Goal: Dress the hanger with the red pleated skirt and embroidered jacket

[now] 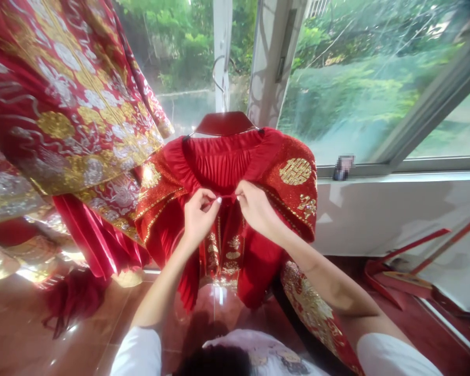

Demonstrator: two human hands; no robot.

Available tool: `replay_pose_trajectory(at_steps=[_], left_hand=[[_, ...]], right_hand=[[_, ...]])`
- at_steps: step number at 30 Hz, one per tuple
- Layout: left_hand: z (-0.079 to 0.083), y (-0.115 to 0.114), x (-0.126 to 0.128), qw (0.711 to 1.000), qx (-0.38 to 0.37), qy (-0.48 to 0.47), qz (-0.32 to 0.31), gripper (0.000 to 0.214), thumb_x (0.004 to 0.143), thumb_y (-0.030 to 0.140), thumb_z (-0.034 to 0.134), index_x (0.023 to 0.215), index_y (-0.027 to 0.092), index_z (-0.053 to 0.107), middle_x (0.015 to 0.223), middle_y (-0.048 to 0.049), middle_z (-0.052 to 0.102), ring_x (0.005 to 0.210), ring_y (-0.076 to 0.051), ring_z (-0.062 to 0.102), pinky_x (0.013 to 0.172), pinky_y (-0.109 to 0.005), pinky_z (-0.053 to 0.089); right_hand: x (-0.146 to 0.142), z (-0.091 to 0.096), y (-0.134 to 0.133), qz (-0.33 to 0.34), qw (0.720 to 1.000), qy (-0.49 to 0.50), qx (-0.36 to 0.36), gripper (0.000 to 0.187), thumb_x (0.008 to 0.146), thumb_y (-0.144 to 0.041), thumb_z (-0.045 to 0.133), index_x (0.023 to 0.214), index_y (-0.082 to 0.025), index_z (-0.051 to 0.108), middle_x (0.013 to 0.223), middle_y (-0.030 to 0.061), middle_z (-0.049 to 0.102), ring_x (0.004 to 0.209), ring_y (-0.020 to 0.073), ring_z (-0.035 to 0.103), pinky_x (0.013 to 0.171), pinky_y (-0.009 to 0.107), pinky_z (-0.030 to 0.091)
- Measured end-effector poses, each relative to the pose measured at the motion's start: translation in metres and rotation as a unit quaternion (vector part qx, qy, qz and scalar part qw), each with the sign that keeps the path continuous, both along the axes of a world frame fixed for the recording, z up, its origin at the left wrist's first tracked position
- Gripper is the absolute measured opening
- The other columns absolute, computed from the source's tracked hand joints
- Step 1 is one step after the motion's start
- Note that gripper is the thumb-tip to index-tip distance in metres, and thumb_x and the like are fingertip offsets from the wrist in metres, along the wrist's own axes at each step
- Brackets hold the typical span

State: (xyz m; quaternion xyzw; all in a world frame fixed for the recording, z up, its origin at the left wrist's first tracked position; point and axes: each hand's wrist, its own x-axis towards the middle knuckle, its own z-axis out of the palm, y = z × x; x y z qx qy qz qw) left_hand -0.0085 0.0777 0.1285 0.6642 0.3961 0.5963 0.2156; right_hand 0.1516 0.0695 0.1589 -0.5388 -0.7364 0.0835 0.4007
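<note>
A red garment (260, 261) with pleats and gold embroidery hangs in front of me from a hanger (224, 99) with a metal hook. Its shoulders are glittery, and a round gold emblem shows on the right one. At its upper front edge, a thin red cord (229, 197) runs between my two hands. My left hand (199, 214) pinches it with thumb and forefinger. Close by on the right, my right hand (254, 209) pinches the cord's other side, its fingertips partly hidden.
Large red robes (58, 104) with gold and silver embroidery hang at the left. Behind the garment stands a window frame (272, 62). Dark red cloth (76, 297) lies on the tiled floor. An embroidered strip (311, 303) passes under my right arm, and red bars (407, 245) stand at right.
</note>
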Motion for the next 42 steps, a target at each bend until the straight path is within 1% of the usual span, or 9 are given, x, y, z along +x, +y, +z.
replay_pose_trajectory(at_steps=[8, 13, 15, 20, 24, 27, 30, 35, 42], left_hand=[[0.063, -0.01, -0.013, 0.996, 0.037, -0.028, -0.076, 0.029, 0.076, 0.016, 0.07, 0.067, 0.021, 0.043, 0.06, 0.007, 0.038, 0.052, -0.007, 0.031, 0.051, -0.022, 0.025], [0.098, -0.007, -0.052, 0.987, 0.15, -0.043, 0.034, 0.034, 0.07, 0.023, 0.076, 0.067, 0.021, 0.043, 0.061, 0.0062, 0.04, 0.052, -0.008, 0.03, 0.05, -0.024, 0.024], [0.098, -0.001, -0.064, 0.991, 0.122, -0.039, 0.048, 0.032, 0.068, 0.025, 0.076, 0.066, 0.022, 0.044, 0.058, 0.0065, 0.037, 0.049, -0.008, 0.028, 0.049, -0.025, 0.022], [0.088, 0.002, -0.079, 0.99, -0.007, 0.125, -0.058, 0.005, 0.066, 0.024, 0.066, 0.063, 0.02, 0.064, 0.055, 0.0017, 0.051, 0.048, -0.01, 0.038, 0.048, -0.025, 0.027], [0.086, -0.001, -0.07, 0.954, 0.081, 0.259, 0.131, 0.008, 0.068, 0.019, 0.065, 0.069, 0.019, 0.073, 0.061, -0.0005, 0.056, 0.056, -0.014, 0.046, 0.057, -0.029, 0.034], [0.085, 0.005, -0.049, 0.925, 0.197, 0.204, 0.252, 0.006, 0.077, 0.022, 0.069, 0.073, 0.019, 0.072, 0.068, -0.0009, 0.054, 0.065, -0.014, 0.048, 0.063, -0.029, 0.036], [0.083, 0.014, -0.022, 0.943, 0.222, 0.094, 0.229, 0.011, 0.081, 0.022, 0.069, 0.07, 0.018, 0.069, 0.07, 0.0002, 0.057, 0.064, -0.012, 0.048, 0.062, -0.028, 0.036], [0.075, 0.018, 0.01, 0.993, 0.092, 0.061, 0.03, 0.009, 0.078, 0.022, 0.07, 0.07, 0.018, 0.068, 0.067, 0.0016, 0.063, 0.059, -0.011, 0.049, 0.056, -0.026, 0.034], [0.069, 0.02, 0.01, 0.979, 0.091, 0.178, 0.04, 0.01, 0.08, 0.012, 0.062, 0.072, 0.017, 0.059, 0.069, 0.002, 0.054, 0.061, -0.011, 0.047, 0.059, -0.025, 0.035]], right_hand=[[0.015, 0.044, -0.005, 0.022, 0.989, 0.135, 0.053, 0.011, 0.085, -0.02, 0.055, 0.084, -0.017, 0.065, 0.058, -0.0023, 0.06, 0.047, 0.0101, 0.044, 0.054, 0.026, 0.039], [0.059, 0.072, 0.004, -0.052, 0.974, 0.098, 0.197, 0.006, 0.082, -0.015, 0.058, 0.082, -0.016, 0.064, 0.045, -0.0086, 0.045, 0.044, 0.0062, 0.033, 0.073, 0.03, 0.046], [0.073, 0.069, 0.014, -0.035, 0.986, 0.077, 0.146, 0.005, 0.079, -0.012, 0.059, 0.077, -0.016, 0.062, 0.043, -0.0097, 0.041, 0.043, 0.0051, 0.031, 0.069, 0.028, 0.044], [0.074, 0.048, 0.022, 0.091, 0.995, 0.009, 0.029, 0.016, 0.071, -0.013, 0.066, 0.078, -0.018, 0.053, 0.053, -0.0072, 0.056, 0.049, 0.0071, 0.048, 0.057, 0.023, 0.04], [0.061, 0.049, 0.016, 0.244, 0.965, 0.075, -0.053, 0.021, 0.073, -0.018, 0.065, 0.078, -0.02, 0.044, 0.078, 0.0026, 0.071, 0.071, 0.0124, 0.067, 0.065, 0.024, 0.05], [0.05, 0.053, 0.019, 0.334, 0.919, 0.168, -0.125, 0.027, 0.073, -0.023, 0.067, 0.083, -0.021, 0.042, 0.082, 0.0056, 0.073, 0.076, 0.0147, 0.07, 0.062, 0.024, 0.053], [0.034, 0.049, 0.028, 0.284, 0.923, 0.255, -0.054, 0.03, 0.074, -0.025, 0.069, 0.093, -0.02, 0.047, 0.087, 0.0051, 0.073, 0.076, 0.0148, 0.071, 0.06, 0.023, 0.055], [0.007, 0.033, 0.034, 0.156, 0.958, 0.205, 0.123, 0.046, 0.085, -0.023, 0.058, 0.13, -0.021, 0.051, 0.113, 0.0085, 0.071, 0.092, 0.0178, 0.071, 0.074, 0.031, 0.06], [0.005, 0.019, 0.036, 0.098, 0.969, -0.018, 0.227, 0.049, 0.096, -0.021, 0.037, 0.143, -0.026, 0.047, 0.125, 0.0044, 0.068, 0.083, 0.0149, 0.069, 0.083, 0.029, 0.056]])
